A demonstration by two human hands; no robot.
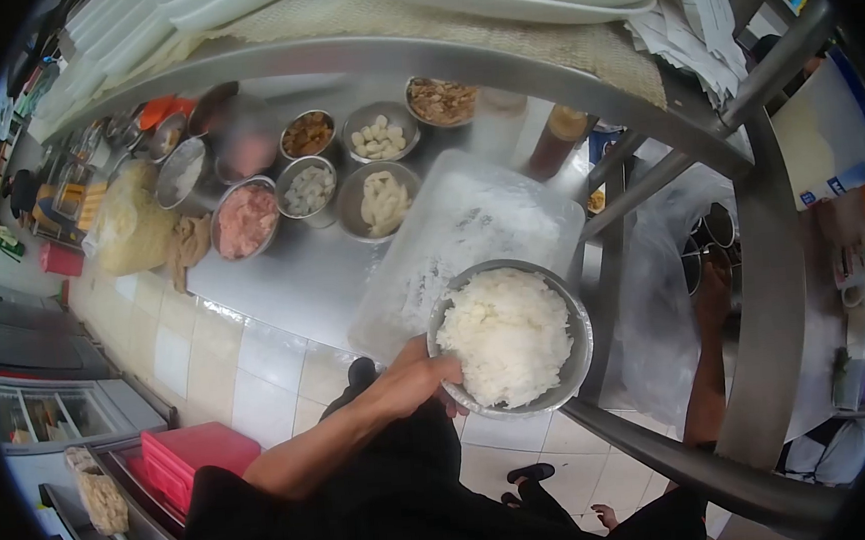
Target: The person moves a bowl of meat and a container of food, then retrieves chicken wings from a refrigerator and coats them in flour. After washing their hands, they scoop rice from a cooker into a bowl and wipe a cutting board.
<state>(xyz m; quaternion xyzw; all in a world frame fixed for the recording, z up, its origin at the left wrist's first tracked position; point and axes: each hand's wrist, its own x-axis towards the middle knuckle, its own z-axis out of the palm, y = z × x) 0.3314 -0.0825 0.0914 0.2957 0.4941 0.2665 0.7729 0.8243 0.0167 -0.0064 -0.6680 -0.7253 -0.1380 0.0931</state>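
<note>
The steel counter (293, 280) carries a white cutting board (470, 232), several metal bowls of ingredients (345, 171), and a brown bottle (559, 141) near the board.

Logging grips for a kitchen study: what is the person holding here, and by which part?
The left hand holds a metal bowl of rice by its near rim. The right hand reaches toward pots; whether it holds anything cannot be told.

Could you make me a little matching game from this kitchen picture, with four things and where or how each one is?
Things:
1. bowl of rice
2. cutting board
3. bowl of pink meat
4. red bin

Places:
A. on the floor, lower left
B. held at the rim by the left hand
C. on the counter, left of the small bowls
D. flat under the held bowl

Pairs: 1-B, 2-D, 3-C, 4-A
</note>
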